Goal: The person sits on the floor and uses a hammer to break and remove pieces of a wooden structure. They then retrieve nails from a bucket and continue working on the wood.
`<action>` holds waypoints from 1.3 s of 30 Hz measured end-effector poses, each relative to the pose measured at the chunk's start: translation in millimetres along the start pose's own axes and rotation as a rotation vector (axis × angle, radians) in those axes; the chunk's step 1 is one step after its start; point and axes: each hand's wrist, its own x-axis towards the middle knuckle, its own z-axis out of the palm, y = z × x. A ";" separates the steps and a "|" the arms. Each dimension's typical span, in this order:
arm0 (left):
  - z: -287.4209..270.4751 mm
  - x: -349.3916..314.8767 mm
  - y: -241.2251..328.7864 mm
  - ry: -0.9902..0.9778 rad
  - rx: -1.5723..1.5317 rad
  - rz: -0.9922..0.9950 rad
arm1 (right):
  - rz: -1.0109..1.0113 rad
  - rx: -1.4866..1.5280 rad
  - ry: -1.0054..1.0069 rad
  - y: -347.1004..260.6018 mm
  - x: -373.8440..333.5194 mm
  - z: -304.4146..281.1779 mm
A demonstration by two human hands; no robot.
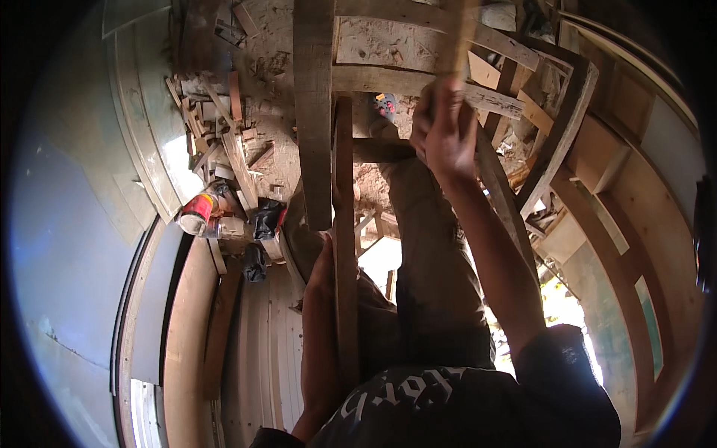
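My right hand (447,138) is raised over the wooden frame, closed around a light wooden handle (457,48). That handle is smeared by motion, and its far end runs out of the picture at the top. Lower down, my left hand (324,261) rests against a narrow wooden board (344,224) that stands lengthwise before me. Its fingers are hidden by the wood, so their grip does not show. Just above the left hand ends a thicker wooden beam (314,112). A crosspiece (388,80) of the frame passes beyond the right hand.
Wood offcuts (235,149) litter the dirt floor at the left, near a red and yellow can (196,213) and a black plastic bag (267,219). Pale panels (75,224) line the left side. Wooden frames (620,246) stand at the right. My legs (429,246) straddle the work.
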 end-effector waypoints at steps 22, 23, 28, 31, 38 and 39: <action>-1.0 1.1 0.9 -0.085 -0.044 -0.064 | 0.016 -0.264 -0.152 151.6 -82.0 67.2; 0.9 1.8 0.6 -0.076 -0.050 -0.058 | -0.011 -0.323 -0.155 159.1 -85.1 71.7; 7.5 -0.2 1.2 -0.039 -0.069 -0.066 | 0.312 -0.032 -0.229 149.3 -88.5 82.9; 10.3 -1.6 2.3 0.005 -0.087 -0.072 | 0.352 0.035 -0.272 136.3 -83.1 77.1; 2.3 2.9 3.4 -0.006 -0.057 -0.079 | 0.531 0.148 -0.357 107.2 -73.3 59.8; 1.0 1.8 3.9 -0.015 -0.054 -0.075 | 0.520 0.135 -0.332 108.8 -74.4 62.2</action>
